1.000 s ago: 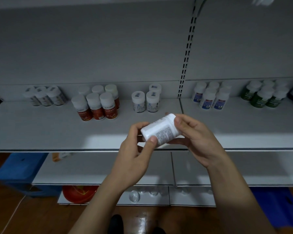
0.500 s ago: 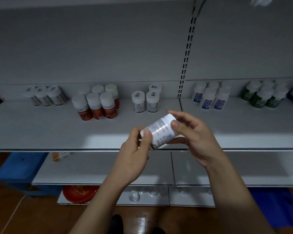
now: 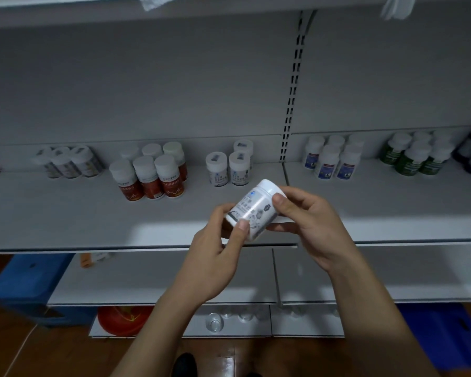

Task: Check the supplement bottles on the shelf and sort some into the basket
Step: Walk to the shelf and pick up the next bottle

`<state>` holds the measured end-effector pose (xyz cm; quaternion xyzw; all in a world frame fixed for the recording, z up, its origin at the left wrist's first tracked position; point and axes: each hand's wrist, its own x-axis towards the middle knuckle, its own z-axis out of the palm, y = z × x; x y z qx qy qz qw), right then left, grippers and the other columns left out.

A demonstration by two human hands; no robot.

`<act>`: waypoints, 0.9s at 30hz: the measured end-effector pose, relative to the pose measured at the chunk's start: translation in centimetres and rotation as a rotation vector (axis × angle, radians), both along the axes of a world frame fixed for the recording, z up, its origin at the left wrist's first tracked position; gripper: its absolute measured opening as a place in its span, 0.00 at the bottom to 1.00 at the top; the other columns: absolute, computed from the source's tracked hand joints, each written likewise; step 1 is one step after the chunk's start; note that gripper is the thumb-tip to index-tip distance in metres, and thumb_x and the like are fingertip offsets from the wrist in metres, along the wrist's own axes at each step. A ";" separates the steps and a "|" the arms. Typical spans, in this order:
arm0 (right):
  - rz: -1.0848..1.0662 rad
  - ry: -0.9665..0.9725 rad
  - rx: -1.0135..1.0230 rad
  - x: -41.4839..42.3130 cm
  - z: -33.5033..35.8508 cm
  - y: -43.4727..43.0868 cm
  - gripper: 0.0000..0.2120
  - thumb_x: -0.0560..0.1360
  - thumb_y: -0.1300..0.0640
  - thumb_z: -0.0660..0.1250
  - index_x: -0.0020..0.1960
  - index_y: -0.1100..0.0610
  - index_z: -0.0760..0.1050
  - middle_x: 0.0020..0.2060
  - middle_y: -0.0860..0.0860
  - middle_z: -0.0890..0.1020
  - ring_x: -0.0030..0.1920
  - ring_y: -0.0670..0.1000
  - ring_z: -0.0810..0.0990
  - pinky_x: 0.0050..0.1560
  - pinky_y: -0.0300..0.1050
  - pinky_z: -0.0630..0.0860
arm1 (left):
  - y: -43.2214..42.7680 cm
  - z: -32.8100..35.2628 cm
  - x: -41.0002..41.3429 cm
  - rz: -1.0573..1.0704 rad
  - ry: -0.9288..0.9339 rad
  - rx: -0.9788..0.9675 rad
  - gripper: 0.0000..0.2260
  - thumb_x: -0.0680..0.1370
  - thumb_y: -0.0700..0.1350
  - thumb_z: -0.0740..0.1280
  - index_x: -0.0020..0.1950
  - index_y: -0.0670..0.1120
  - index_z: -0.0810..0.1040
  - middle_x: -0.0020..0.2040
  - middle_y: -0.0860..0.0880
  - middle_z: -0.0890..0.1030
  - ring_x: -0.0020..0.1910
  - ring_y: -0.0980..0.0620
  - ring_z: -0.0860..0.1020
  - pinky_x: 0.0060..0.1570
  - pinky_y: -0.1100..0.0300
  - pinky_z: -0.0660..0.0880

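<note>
Left of the upright (image 3: 291, 110), three bottle groups (image 3: 147, 178) stand at the back of the shelf (image 3: 65, 219); right of it, further groups (image 3: 408, 159). Before the upright, slightly left, a tilted bottle (image 3: 256, 209) lies between left hand (image 3: 215, 257) and right hand (image 3: 310, 227).

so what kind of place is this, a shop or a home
Probably a shop or pharmacy: a white metal display shelf on a slotted upright, stocked with matching groups of red-labelled white-capped bottles and green bottles. The left hand and right hand grip one white plastic bottle.
</note>
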<state>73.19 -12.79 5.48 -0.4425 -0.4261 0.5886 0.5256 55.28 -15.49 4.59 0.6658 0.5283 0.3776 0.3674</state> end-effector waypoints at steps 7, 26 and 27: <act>0.007 0.025 -0.026 0.1 0.0 -0.2 0.18 0.70 0.56 0.71 0.59 0.59 0.78 0.45 0.54 0.85 0.47 0.51 0.84 0.38 0.43 0.81 | 0.0 0.1 0.6 0.007 -0.011 -0.044 0.22 0.75 0.63 0.52 0.60 0.53 0.72 0.40 0.55 0.82 0.40 0.59 0.81 0.43 0.60 0.76; 0.017 -0.119 0.100 0.7 -0.2 -0.6 0.14 0.73 0.63 0.71 0.58 0.57 0.77 0.48 0.55 0.84 0.46 0.49 0.84 0.44 0.42 0.81 | 0.4 -0.7 1.4 -0.080 0.072 0.071 0.27 0.71 0.56 0.73 0.67 0.57 0.68 0.56 0.61 0.78 0.52 0.63 0.77 0.46 0.71 0.72; 0.016 -0.099 0.076 0.8 -0.3 -0.6 0.11 0.74 0.63 0.69 0.57 0.59 0.78 0.46 0.54 0.85 0.45 0.49 0.84 0.42 0.42 0.80 | 0.4 -0.8 1.4 -0.087 0.076 0.073 0.27 0.71 0.57 0.72 0.68 0.58 0.68 0.57 0.61 0.78 0.53 0.63 0.77 0.46 0.71 0.72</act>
